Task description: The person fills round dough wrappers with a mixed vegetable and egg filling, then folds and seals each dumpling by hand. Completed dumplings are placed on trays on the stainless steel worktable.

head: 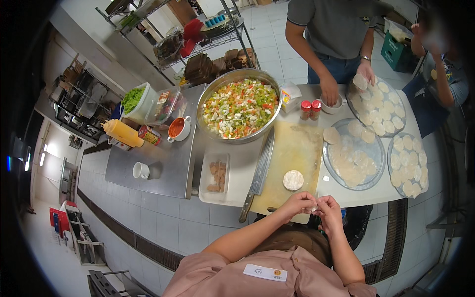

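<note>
My left hand (302, 205) and my right hand (328, 211) meet just past the near edge of a yellowed cutting board (297, 148). Their fingertips pinch a small whitish piece (314, 208) between them; what it is cannot be made out. A round, pale, floury disc (293, 180) lies on the board beyond my left hand. Along the board's left side rests a large knife (262, 167), its handle over the table edge. To the right, a round metal tray (380, 174) holds overlapping thin dough rounds (347, 167).
A large metal bowl of diced vegetables (239, 107) stands beyond the knife. Left of it are a plastic box with brown pieces (217, 174) and a cup of red sauce (179, 129). Across the table a co-worker (330, 33) reaches into a small bowl (333, 105). More dough rounds (408, 159) lie right.
</note>
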### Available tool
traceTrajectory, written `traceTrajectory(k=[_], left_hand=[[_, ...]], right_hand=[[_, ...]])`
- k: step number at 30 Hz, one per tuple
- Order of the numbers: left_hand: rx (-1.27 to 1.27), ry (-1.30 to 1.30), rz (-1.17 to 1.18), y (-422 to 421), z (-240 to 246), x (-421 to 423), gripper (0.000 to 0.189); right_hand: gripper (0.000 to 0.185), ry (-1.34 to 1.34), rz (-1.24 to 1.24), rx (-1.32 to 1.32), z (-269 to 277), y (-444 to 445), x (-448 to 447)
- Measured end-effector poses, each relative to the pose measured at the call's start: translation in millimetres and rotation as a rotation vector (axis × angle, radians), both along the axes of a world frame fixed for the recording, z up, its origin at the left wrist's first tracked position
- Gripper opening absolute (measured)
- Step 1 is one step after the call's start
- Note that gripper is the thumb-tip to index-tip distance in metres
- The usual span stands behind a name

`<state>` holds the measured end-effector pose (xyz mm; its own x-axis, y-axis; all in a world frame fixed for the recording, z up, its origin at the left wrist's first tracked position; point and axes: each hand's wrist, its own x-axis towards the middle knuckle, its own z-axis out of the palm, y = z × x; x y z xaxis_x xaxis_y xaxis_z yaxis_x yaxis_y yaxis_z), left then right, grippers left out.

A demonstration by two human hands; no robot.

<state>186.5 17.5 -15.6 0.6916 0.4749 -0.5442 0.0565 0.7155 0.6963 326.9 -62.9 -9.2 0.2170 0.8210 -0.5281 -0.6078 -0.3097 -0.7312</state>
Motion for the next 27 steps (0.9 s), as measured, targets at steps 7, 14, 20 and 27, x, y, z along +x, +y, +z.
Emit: traceTrajectory(k=[7, 14, 20, 27], left_hand=[[0.024, 0.023, 0.007, -1.1, -3.9, -1.6, 0.011], [-0.031, -0.022, 0.143, -0.2, -4.4, -1.2, 0.013], [0.259, 0.077, 0.084, -5.7, -1.6, 10.2, 0.018], [0.047, 0.011, 0.23, -2.1, -6.2, 11.8, 0.02]], right_hand=[[0.007, 0.132, -0.015, 0.001, -2.1, -1.6, 1.7], [0.006, 0.159, -0.038, -0.006, -0.2, -1.5, 4.7], [0.007, 0.044, -0.004, 0.049, -1.5, -2.0, 5.5], [0.004, -0.022, -0.071, 0.065, -7.9, -0.6, 10.2]])
